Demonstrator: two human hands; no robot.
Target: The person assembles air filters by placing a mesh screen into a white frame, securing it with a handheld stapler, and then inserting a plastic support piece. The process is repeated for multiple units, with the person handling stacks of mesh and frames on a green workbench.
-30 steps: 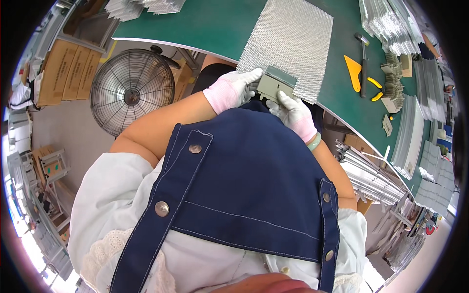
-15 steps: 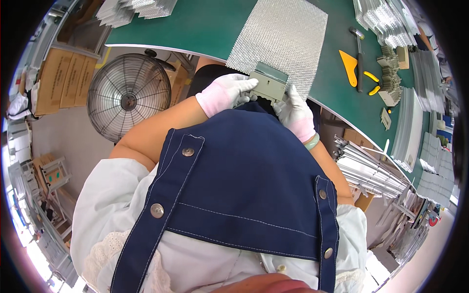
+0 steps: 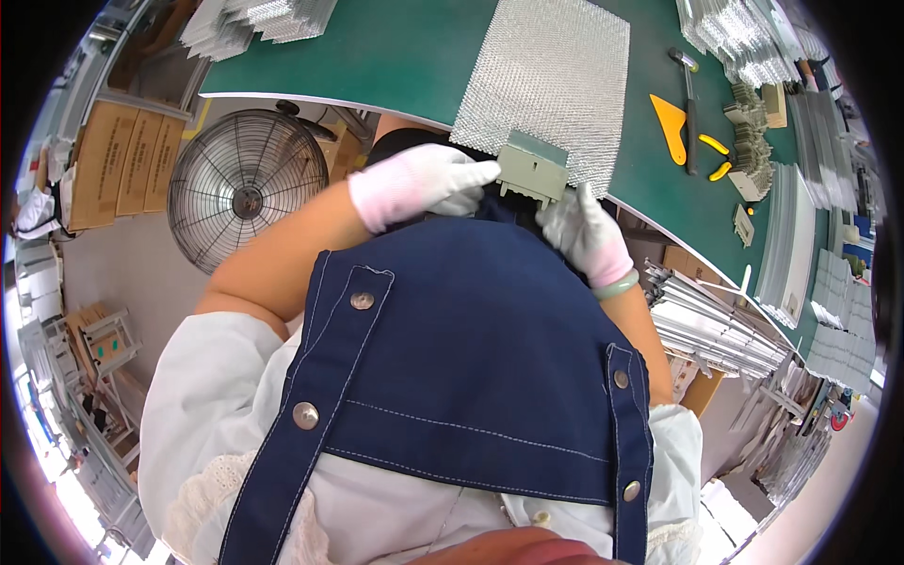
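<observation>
A grey-green plastic part (image 3: 533, 171), a flat rectangular piece with small prongs along its near edge, is held in front of my apron at the table edge. My left hand (image 3: 424, 185), in a white and pink glove, pinches its left end, thumb on top and fingers curled below. My right hand (image 3: 586, 231), gloved alike, is at its near right corner; the thumb points up beside it and the other fingers are partly hidden under it. Just beyond the part, a silvery metal mesh panel (image 3: 546, 75) lies on the green table (image 3: 395, 66) and overhangs its edge.
On the table's right lie a hammer (image 3: 691, 113), an orange triangular scraper (image 3: 669, 127), yellow-handled pliers (image 3: 718, 155) and several similar grey-green parts (image 3: 750, 151). Stacked mesh panels (image 3: 739, 42) stand at the far right. A floor fan (image 3: 248, 188) and cardboard boxes (image 3: 132, 160) are at left.
The plastic part has moved slightly right and nearer to me, with its prongs now showing. My right hand has shifted right and nearer; my left hand has drawn slightly left.
</observation>
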